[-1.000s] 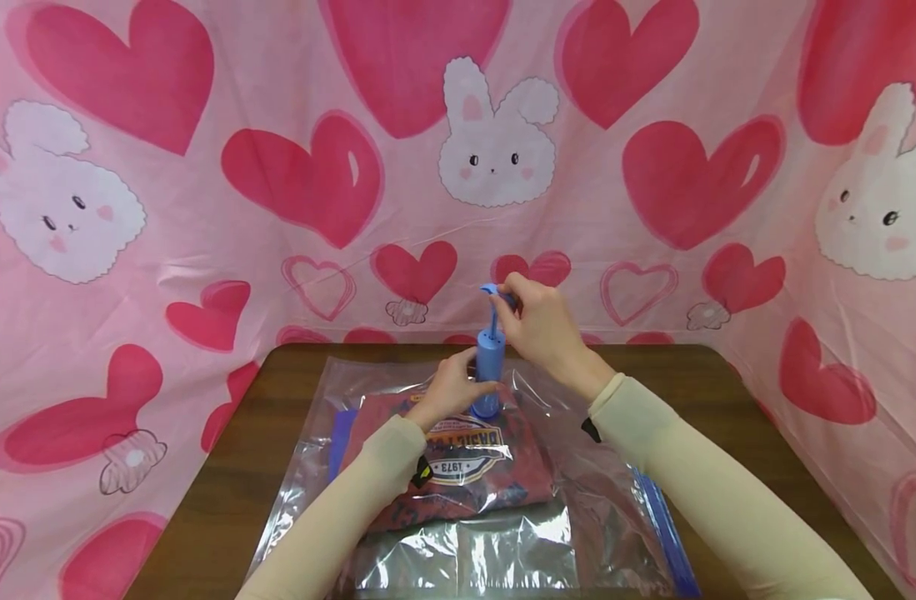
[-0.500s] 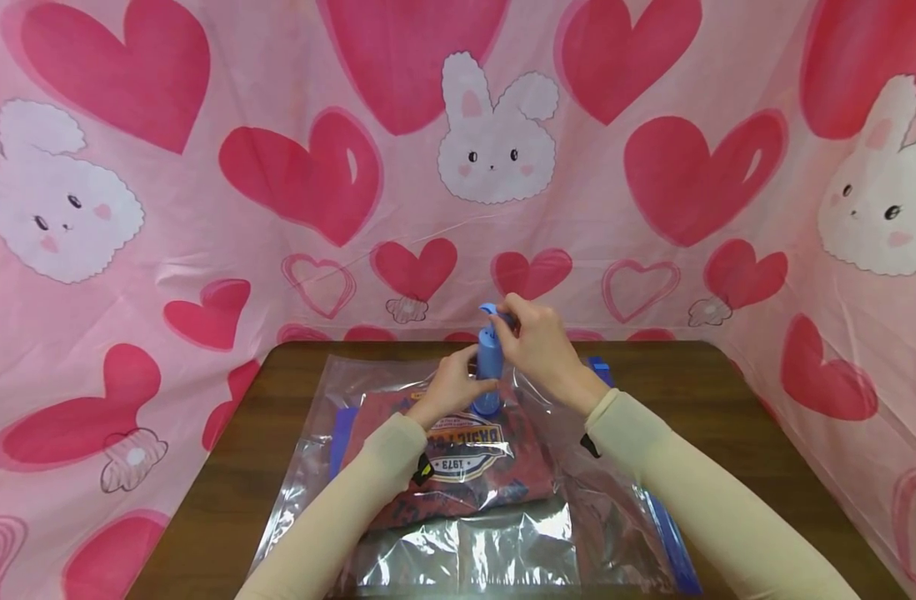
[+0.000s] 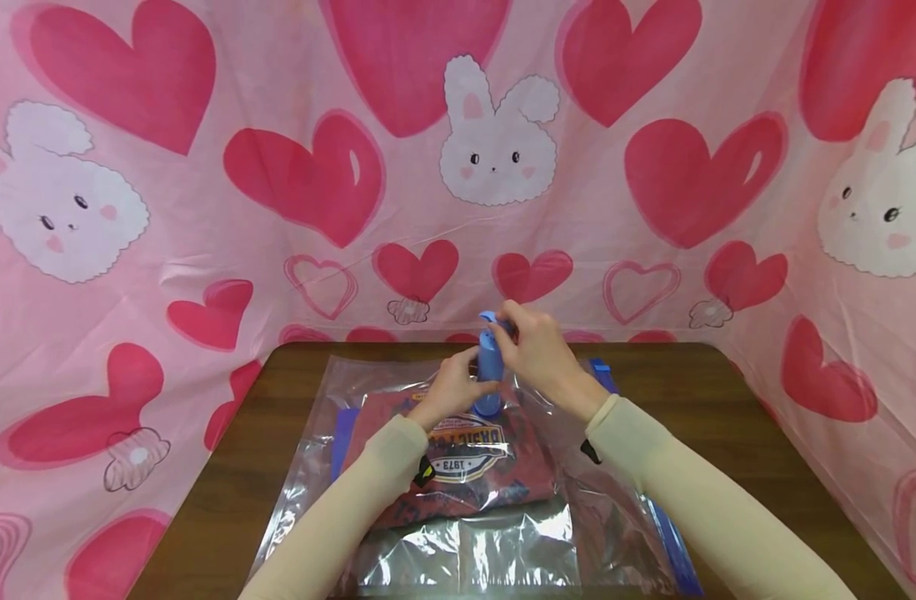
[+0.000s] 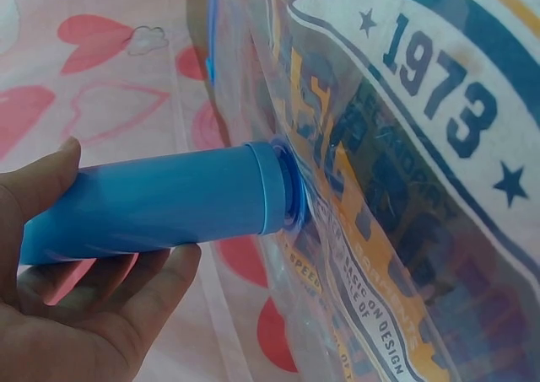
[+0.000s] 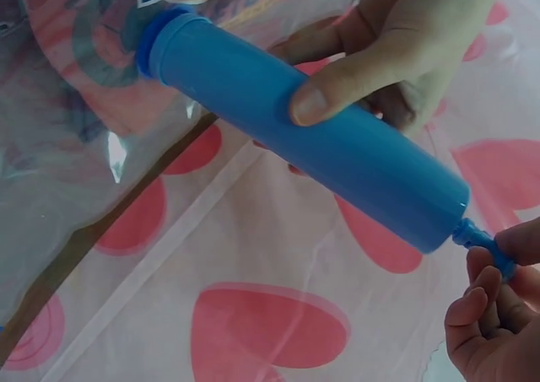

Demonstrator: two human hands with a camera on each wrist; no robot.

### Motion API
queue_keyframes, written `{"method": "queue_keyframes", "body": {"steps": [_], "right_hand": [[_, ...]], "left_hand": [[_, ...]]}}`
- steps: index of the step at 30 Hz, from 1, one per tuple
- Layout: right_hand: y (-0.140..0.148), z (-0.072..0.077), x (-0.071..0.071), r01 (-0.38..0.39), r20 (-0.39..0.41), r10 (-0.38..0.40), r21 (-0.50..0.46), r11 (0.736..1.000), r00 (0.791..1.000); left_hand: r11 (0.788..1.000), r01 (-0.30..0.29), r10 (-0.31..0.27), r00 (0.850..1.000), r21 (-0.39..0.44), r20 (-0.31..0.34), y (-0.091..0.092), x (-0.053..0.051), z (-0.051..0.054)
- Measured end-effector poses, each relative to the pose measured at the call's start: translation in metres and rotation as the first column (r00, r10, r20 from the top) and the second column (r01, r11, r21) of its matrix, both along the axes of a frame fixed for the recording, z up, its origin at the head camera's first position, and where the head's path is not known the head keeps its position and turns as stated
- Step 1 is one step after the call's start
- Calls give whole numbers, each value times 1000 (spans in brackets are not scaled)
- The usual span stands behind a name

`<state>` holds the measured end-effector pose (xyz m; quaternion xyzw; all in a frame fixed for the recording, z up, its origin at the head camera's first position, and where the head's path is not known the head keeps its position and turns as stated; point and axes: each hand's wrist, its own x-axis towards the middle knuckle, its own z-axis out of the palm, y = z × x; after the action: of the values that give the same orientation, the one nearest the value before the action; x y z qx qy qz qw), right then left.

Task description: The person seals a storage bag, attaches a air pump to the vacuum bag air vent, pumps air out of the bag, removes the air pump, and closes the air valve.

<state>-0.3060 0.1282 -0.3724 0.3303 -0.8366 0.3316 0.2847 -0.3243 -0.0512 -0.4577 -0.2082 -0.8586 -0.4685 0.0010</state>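
Note:
A blue hand pump stands upright on a transparent plastic bag. Its lower end meets the bag at a round blue valve. My left hand grips the barrel, thumb on one side and fingers on the other. At the top, my right hand holds the pump's handle, and only a short piece of rod shows above the barrel. Inside the bag lies a folded dark red garment with a printed "1973" emblem. The plastic over it looks wrinkled.
The bag lies on a dark wooden table. A blue strip runs along the bag's right edge, and a blue piece shows at the garment's left. Behind hangs a pink cloth with hearts and rabbits.
My right hand has moved down with the handle, so the rod has slid mostly into the barrel. The left hand keeps its hold on the barrel in the same place.

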Motion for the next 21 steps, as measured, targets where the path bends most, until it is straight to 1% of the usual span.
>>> {"method": "queue_keyframes", "body": {"steps": [4, 7, 9, 12, 14, 17, 19, 21], "right_hand": [[2, 6, 2, -8, 64, 8, 12, 1000, 998], [4, 16, 3, -11, 75, 10, 18, 1000, 997], [5, 25, 3, -8, 44, 7, 17, 1000, 999], [5, 44, 1, -19, -37, 18, -13, 1000, 999], [5, 60, 0, -33, -99, 29, -41, 999, 995], [4, 86, -2, -53, -171, 41, -71, 996, 984], [3, 101, -2, -62, -206, 46, -71, 996, 977], [2, 112, -2, -61, -224, 45, -65, 996, 974]], "left_hand": [[1000, -6, 6, 1000, -10, 3, 0, 1, 1], [1000, -9, 9, 1000, -8, 5, 1, 0, -1], [1000, -9, 9, 1000, -6, 11, 2, 1, -2], [1000, -14, 14, 1000, -8, 21, 2, 1, -2], [1000, -21, 21, 1000, -8, 19, 2, 2, -2], [1000, -28, 28, 999, -7, 16, 2, 1, -1], [1000, -29, 29, 1000, -9, 10, 2, 0, 0], [999, -29, 29, 1000, -14, 6, 2, -1, 1]]}}
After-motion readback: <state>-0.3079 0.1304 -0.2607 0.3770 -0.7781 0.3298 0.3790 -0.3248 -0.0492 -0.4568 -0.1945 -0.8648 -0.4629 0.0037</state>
